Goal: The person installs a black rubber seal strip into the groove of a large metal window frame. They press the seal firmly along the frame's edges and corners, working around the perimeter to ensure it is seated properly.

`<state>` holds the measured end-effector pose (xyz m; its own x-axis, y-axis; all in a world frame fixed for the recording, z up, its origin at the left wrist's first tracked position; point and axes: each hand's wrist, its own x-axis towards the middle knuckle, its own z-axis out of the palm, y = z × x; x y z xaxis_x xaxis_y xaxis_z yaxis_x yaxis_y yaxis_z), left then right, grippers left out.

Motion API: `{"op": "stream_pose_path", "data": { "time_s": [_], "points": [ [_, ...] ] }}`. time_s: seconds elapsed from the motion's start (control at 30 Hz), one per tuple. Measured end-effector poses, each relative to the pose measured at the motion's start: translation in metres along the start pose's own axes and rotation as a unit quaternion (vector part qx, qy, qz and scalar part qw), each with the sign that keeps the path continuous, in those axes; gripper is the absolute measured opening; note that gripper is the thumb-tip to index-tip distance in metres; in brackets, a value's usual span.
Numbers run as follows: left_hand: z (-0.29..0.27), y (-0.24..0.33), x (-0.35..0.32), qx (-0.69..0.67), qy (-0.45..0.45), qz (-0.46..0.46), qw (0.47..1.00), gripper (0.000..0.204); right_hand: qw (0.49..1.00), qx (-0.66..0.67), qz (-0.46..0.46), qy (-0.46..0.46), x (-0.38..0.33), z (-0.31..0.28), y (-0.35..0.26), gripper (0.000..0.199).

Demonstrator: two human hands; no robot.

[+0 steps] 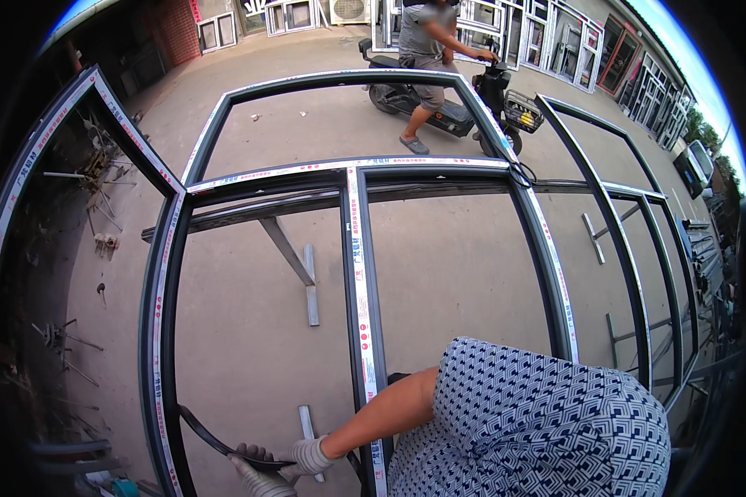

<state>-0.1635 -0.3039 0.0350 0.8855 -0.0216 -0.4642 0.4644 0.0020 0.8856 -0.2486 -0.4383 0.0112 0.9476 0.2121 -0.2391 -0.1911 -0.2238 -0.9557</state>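
A large dark window frame (359, 273) with printed protective film stretches out in front of me, split by upright and cross bars. From the inner edge of its left side bar a thin black rubber strip (207, 435) curves down to my hands. My left hand (261, 480), in a pale glove with grey fingers, is closed on this strip at the lower edge of the view. My right hand (288, 455), gloved too, reaches across from the right and is closed on the strip close beside the left. The fingers of both hands overlap and are partly hidden.
A metal support rail (290, 203) runs under the frame. Another dark frame (638, 248) stands at the right. Beyond, a person (427, 95) sits on an electric scooter (439, 116) with a front basket. Metal stands (66, 340) lie at the left; finished windows (559, 41) line the back.
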Motion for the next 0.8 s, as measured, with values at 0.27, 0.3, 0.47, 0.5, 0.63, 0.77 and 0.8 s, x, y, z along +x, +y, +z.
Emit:
{"op": "stream_pose_path", "data": {
  "time_s": [0.27, 0.3, 0.47, 0.5, 0.63, 0.77, 0.8],
  "points": [
    [-0.015, -0.087, -0.032, -0.034, -0.182, 0.009, 0.983, 0.073, 0.916, 0.362, 0.120, 0.124, 0.023, -0.014, -0.031, 0.030],
    [-0.034, -0.111, -0.024, -0.036, -0.233, 0.026, 0.972, 0.068, 0.907, 0.386, 0.125, 0.113, 0.024, -0.013, -0.036, 0.030],
    [-0.018, -0.105, -0.068, 0.205, -0.154, 0.106, 0.961, 0.058, 0.963, 0.171, 0.130, 0.161, 0.025, -0.010, 0.003, 0.034],
    [-0.025, -0.108, -0.067, 0.192, -0.154, 0.093, 0.965, 0.057, 0.976, 0.046, 0.115, 0.179, 0.025, -0.008, 0.008, 0.036],
    [-0.030, -0.101, -0.080, 0.162, -0.134, 0.077, 0.975, 0.052, 0.974, -0.170, 0.017, 0.146, -0.027, -0.053, -0.007, 0.033],
    [-0.020, -0.086, -0.106, 0.129, -0.136, 0.058, 0.981, 0.037, 0.921, -0.364, -0.025, 0.139, -0.070, -0.108, 0.000, 0.032],
    [-0.016, -0.090, -0.109, 0.143, -0.137, 0.071, 0.978, 0.037, 0.908, -0.394, -0.008, 0.141, -0.084, -0.121, 0.007, 0.032]
  ]
}}
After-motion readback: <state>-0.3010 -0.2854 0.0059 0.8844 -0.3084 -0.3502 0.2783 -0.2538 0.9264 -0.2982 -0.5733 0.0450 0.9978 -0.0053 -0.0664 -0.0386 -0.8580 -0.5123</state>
